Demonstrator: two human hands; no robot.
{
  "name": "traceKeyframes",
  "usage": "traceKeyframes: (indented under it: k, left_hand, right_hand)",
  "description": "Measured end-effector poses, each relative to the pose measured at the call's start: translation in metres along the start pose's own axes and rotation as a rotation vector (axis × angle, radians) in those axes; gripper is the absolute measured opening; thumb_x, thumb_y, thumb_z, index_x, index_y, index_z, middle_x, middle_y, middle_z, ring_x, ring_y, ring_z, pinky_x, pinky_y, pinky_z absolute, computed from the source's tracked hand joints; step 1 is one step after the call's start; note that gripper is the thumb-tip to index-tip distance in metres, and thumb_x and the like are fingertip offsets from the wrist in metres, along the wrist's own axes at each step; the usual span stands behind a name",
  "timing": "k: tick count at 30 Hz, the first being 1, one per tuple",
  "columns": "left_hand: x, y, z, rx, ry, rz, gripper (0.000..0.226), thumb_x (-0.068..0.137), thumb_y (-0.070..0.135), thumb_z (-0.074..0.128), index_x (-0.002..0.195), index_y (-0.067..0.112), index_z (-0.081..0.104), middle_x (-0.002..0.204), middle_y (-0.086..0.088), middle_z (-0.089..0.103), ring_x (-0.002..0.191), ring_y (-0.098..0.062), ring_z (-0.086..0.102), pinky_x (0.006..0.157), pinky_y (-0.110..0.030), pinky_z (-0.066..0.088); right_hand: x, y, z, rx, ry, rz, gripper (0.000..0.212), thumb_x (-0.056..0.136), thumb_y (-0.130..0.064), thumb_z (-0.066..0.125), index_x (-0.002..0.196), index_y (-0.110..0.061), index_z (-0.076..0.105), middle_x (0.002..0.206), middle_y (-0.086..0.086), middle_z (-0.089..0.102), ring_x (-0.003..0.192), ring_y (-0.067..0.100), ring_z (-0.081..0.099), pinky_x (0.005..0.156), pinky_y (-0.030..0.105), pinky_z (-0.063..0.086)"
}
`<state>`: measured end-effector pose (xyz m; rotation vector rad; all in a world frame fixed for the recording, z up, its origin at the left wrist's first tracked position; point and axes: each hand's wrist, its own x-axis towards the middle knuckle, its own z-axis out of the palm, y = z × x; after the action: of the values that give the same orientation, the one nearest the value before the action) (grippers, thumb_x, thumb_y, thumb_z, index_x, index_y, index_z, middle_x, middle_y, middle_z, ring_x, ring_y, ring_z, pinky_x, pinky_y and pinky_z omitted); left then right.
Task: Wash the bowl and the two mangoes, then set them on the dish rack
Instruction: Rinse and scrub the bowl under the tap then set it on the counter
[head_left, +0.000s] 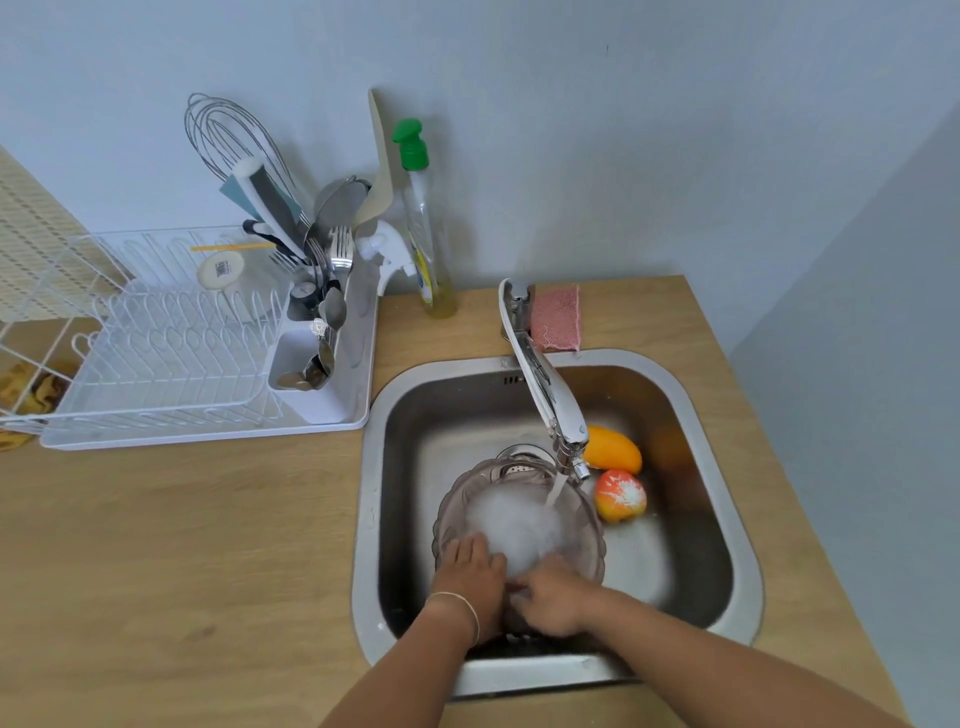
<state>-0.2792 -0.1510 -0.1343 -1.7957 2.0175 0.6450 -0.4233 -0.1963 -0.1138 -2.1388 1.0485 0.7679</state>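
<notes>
Your bowl (519, 519) sits in the sink (748, 582) under the tap (545, 395), with water running into it and foam covering its middle. Your left hand (470, 574) lies on the near-left rim with fingers fairly straight, steadying it; your right hand (550, 603) is curled at the near rim, but the blur hides whether it grips the bowl or only rubs it. The two mangoes (615, 475) lie beside the bowl on its right, the red one carrying a patch of foam, neither yet rinsed by the look of it.

Hold the rim firmly with the left hand, since a wet, soapy bowl will likely slip. Turn it so the stream reaches every part of the wall, then tip it out. The rack (171, 353) stands on the table (156, 571) to the left.
</notes>
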Motion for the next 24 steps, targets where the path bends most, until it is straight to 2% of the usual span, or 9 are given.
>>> traceKeyframes:
  k: [2, 5, 8, 12, 15, 17, 20, 22, 24]
  left_hand:
    - [-0.005, 0.000, 0.000, -0.129, -0.064, 0.041, 0.062, 0.091, 0.044, 0.052, 0.144, 0.017, 0.036, 0.157, -0.025, 0.013, 0.146, -0.041, 0.014, 0.119, -0.047, 0.012]
    - [-0.010, -0.005, -0.002, -0.195, -0.107, 0.056, 0.076, 0.086, 0.058, 0.054, 0.147, 0.018, 0.033, 0.162, -0.019, 0.008, 0.148, -0.038, 0.013, 0.120, -0.045, 0.013]
    - [-0.010, -0.006, -0.004, -0.044, -0.009, -0.025, 0.071, 0.094, 0.045, 0.048, 0.149, 0.006, 0.027, 0.160, -0.021, 0.015, 0.146, -0.038, 0.017, 0.120, -0.045, 0.013]
    - [0.004, -0.007, -0.006, 0.071, 0.073, -0.145, 0.057, 0.102, 0.021, 0.029, 0.153, -0.001, 0.014, 0.161, -0.027, 0.005, 0.149, -0.043, 0.001, 0.121, -0.051, 0.000]
    - [0.004, -0.005, -0.005, 0.029, -0.046, -0.053, 0.068, 0.096, 0.034, 0.047, 0.150, 0.003, 0.020, 0.157, -0.033, 0.008, 0.147, -0.046, 0.004, 0.120, -0.054, 0.005]
    - [-0.003, -0.005, -0.002, -0.028, -0.100, 0.040, 0.066, 0.094, 0.039, 0.051, 0.147, 0.008, 0.027, 0.157, -0.031, 0.007, 0.146, -0.046, 0.007, 0.119, -0.051, 0.012]
    - [-0.008, -0.010, 0.003, -0.057, -0.080, 0.025, 0.065, 0.094, 0.046, 0.046, 0.148, 0.017, 0.028, 0.162, -0.024, 0.000, 0.148, -0.042, 0.005, 0.120, -0.049, 0.011]
    - [-0.007, -0.012, 0.001, 0.019, -0.062, -0.049, 0.067, 0.096, 0.046, 0.041, 0.152, 0.015, 0.020, 0.161, -0.028, -0.002, 0.148, -0.044, -0.003, 0.121, -0.051, 0.002]
    - [-0.005, -0.013, -0.003, 0.067, -0.051, -0.135, 0.068, 0.100, 0.039, 0.035, 0.154, 0.007, 0.010, 0.160, -0.031, -0.005, 0.148, -0.045, -0.008, 0.121, -0.050, -0.002]
  right_hand:
    - [0.007, 0.007, -0.013, -0.028, 0.071, 0.010, 0.040, 0.086, -0.035, 0.051, 0.118, -0.017, 0.064, 0.126, 0.021, 0.062, 0.123, 0.039, 0.052, 0.104, 0.041, 0.041]
    - [0.015, 0.043, -0.020, -0.252, 0.241, 0.048, 0.048, 0.077, -0.027, 0.064, 0.123, -0.014, 0.062, 0.125, 0.021, 0.060, 0.123, 0.041, 0.053, 0.103, 0.047, 0.047]
    - [0.016, 0.063, 0.000, -0.371, 0.258, -0.014, 0.053, 0.072, -0.034, 0.059, 0.120, -0.013, 0.068, 0.116, 0.018, 0.069, 0.110, 0.037, 0.064, 0.090, 0.044, 0.056]
    - [-0.013, 0.007, 0.001, -0.263, 0.144, -0.001, 0.053, 0.090, -0.043, 0.052, 0.129, -0.008, 0.058, 0.134, 0.023, 0.053, 0.128, 0.037, 0.048, 0.106, 0.043, 0.039]
    - [-0.003, -0.006, -0.019, -0.220, 0.079, 0.003, 0.042, 0.091, -0.044, 0.052, 0.118, -0.014, 0.064, 0.125, 0.018, 0.062, 0.118, 0.037, 0.058, 0.096, 0.041, 0.049]
    - [0.012, 0.004, -0.032, -0.297, 0.202, 0.036, 0.039, 0.091, -0.035, 0.053, 0.124, -0.015, 0.058, 0.134, 0.019, 0.055, 0.123, 0.040, 0.053, 0.100, 0.045, 0.044]
    - [0.029, 0.025, -0.050, -0.365, 0.324, 0.008, 0.050, 0.086, -0.020, 0.057, 0.135, -0.015, 0.049, 0.151, 0.024, 0.037, 0.131, 0.048, 0.046, 0.102, 0.055, 0.045]
    - [0.033, 0.035, -0.052, -0.417, 0.295, -0.053, 0.060, 0.080, -0.022, 0.070, 0.138, -0.014, 0.055, 0.152, 0.022, 0.043, 0.131, 0.044, 0.051, 0.094, 0.055, 0.053]
    - [0.027, 0.038, -0.045, -0.479, 0.253, -0.098, 0.070, 0.082, -0.034, 0.069, 0.146, -0.014, 0.048, 0.157, 0.024, 0.034, 0.142, 0.044, 0.037, 0.108, 0.058, 0.041]
